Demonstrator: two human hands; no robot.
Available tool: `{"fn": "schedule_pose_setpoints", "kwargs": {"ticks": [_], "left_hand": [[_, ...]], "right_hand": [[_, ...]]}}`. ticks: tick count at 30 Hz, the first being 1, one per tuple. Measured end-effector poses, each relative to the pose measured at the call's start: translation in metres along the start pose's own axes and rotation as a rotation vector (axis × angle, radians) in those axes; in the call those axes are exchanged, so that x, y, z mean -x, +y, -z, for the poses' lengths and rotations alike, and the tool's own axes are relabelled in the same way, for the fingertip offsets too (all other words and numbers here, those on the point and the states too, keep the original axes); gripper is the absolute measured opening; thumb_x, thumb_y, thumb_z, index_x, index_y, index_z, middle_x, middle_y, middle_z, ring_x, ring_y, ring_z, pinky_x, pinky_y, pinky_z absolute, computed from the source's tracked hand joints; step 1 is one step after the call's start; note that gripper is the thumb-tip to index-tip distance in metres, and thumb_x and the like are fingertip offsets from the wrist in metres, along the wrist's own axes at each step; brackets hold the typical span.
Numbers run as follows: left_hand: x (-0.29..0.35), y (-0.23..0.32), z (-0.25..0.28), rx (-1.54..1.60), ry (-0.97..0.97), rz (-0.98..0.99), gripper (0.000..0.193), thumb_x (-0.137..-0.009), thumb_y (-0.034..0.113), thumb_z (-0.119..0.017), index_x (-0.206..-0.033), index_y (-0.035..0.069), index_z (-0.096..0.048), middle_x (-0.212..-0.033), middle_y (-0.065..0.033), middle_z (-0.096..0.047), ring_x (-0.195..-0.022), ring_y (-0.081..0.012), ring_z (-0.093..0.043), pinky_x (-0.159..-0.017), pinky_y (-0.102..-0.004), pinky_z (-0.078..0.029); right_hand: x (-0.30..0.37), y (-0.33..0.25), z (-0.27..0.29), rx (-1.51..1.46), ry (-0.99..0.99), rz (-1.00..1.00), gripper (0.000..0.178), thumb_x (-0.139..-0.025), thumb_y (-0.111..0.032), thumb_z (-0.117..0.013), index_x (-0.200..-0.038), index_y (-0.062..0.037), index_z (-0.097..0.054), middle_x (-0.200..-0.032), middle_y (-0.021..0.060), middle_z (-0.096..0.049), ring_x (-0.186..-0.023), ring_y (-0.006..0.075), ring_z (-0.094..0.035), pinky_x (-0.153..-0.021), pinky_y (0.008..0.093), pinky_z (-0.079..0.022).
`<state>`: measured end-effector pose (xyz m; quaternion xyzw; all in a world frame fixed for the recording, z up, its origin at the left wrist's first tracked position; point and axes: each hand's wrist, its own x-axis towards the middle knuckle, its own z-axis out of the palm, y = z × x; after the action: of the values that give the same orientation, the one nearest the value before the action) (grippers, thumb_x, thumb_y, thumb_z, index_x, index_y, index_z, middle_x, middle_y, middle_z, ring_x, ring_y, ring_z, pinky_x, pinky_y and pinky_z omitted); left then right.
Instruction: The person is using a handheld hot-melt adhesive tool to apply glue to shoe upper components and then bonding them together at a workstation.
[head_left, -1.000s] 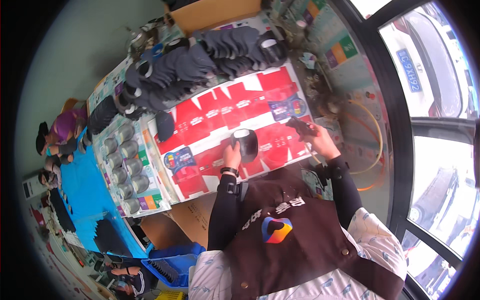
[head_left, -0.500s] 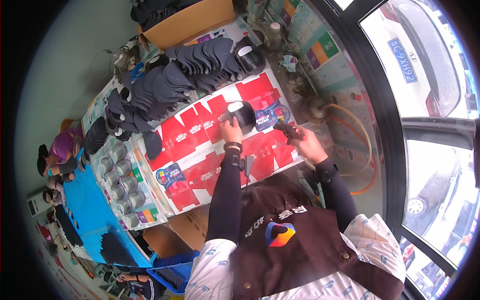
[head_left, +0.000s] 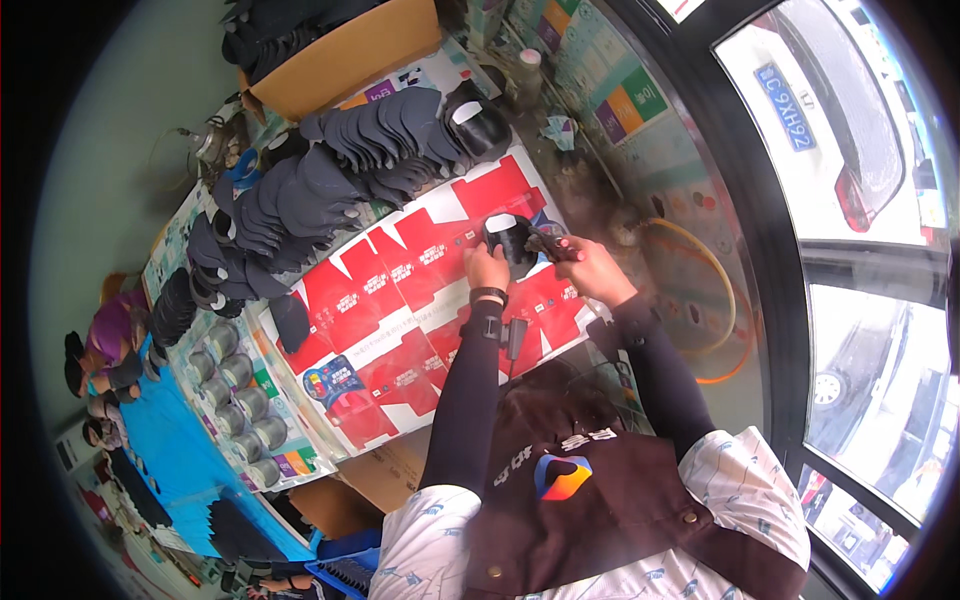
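Observation:
My left hand (head_left: 486, 268) is closed on the near left edge of a black curved piece (head_left: 512, 241) with a white patch on top. The piece sits over red and white printed card sheets (head_left: 368, 283) on the table. My right hand (head_left: 598, 274) is wrapped round the reddish-brown handle of a dark hand tool (head_left: 548, 246). The tool's head meets the right side of the black piece; its exact kind cannot be made out. Beyond my hands lie long overlapping rows of similar dark curved pieces (head_left: 295, 200).
A cardboard box (head_left: 345, 62) of dark pieces stands at the back. Several round jars (head_left: 237, 372) are at the left, beside a blue tabletop (head_left: 170, 425). A yellow hose (head_left: 731, 280) loops at the right by the window. Another person (head_left: 115, 335) is at the far left.
The dark tool has come from apart to meeting the black piece's right side. My hands are closer together, with the piece held between them. The whole view has shifted slightly.

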<state>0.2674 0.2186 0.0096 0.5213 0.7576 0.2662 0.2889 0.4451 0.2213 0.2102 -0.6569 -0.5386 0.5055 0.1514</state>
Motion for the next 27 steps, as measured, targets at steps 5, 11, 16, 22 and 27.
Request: {"fn": "schedule_pose_setpoints", "kwargs": {"ticks": [5, 11, 16, 22, 27], "left_hand": [[0.010, -0.010, 0.012, 0.012, -0.068, -0.003, 0.033, -0.090, 0.026, -0.068, -0.103, -0.004, -0.068, -0.096, -0.0243, -0.064, -0.098, -0.0422, -0.060, -0.088, -0.0489, -0.048], [0.011, -0.026, 0.020, 0.246, -0.040, 0.113, 0.037, -0.090, 0.024, -0.067, -0.116, -0.003, -0.069, -0.107, -0.0237, -0.066, -0.099, -0.0390, -0.065, -0.089, -0.0446, -0.052], [0.014, -0.026, 0.024, 0.221, -0.038, 0.084, 0.037, -0.090, 0.022, -0.067, -0.118, -0.002, -0.070, -0.109, -0.0232, -0.068, -0.099, -0.0380, -0.068, -0.089, -0.0430, -0.054], [0.018, -0.012, 0.030, 0.297, -0.036, 0.106, 0.034, -0.090, 0.019, -0.069, -0.115, -0.003, -0.071, -0.108, -0.0221, -0.070, -0.095, -0.0315, -0.072, -0.087, -0.0397, -0.056], [0.015, -0.007, 0.034, 0.301, -0.086, 0.124, 0.032, -0.090, 0.018, -0.069, -0.114, -0.003, -0.071, -0.110, -0.0212, -0.070, -0.094, -0.0296, -0.074, -0.086, -0.0385, -0.057]], "right_hand": [[-0.021, 0.010, -0.016, 0.146, -0.065, 0.015, 0.035, -0.084, -0.022, -0.062, -0.112, -0.0021, -0.067, -0.094, 0.0268, -0.068, -0.093, 0.0462, -0.064, -0.081, 0.0504, -0.052], [-0.024, 0.009, -0.021, 0.232, 0.019, 0.073, 0.033, -0.082, -0.023, -0.062, -0.108, -0.0013, -0.066, -0.098, 0.0273, -0.068, -0.097, 0.0470, -0.064, -0.086, 0.0525, -0.051], [-0.030, 0.012, -0.023, 0.248, 0.034, 0.102, 0.034, -0.082, -0.023, -0.062, -0.108, -0.0017, -0.067, -0.097, 0.0270, -0.068, -0.097, 0.0467, -0.064, -0.086, 0.0520, -0.051], [-0.025, 0.012, -0.019, 0.245, 0.026, 0.049, 0.036, -0.081, -0.023, -0.062, -0.110, -0.0016, -0.068, -0.100, 0.0272, -0.069, -0.100, 0.0457, -0.064, -0.088, 0.0503, -0.051], [-0.032, 0.015, -0.021, 0.207, 0.066, 0.144, 0.039, -0.080, -0.016, -0.062, -0.116, -0.0034, -0.066, -0.094, 0.0266, -0.068, -0.091, 0.0460, -0.065, -0.080, 0.0470, -0.051]]}}
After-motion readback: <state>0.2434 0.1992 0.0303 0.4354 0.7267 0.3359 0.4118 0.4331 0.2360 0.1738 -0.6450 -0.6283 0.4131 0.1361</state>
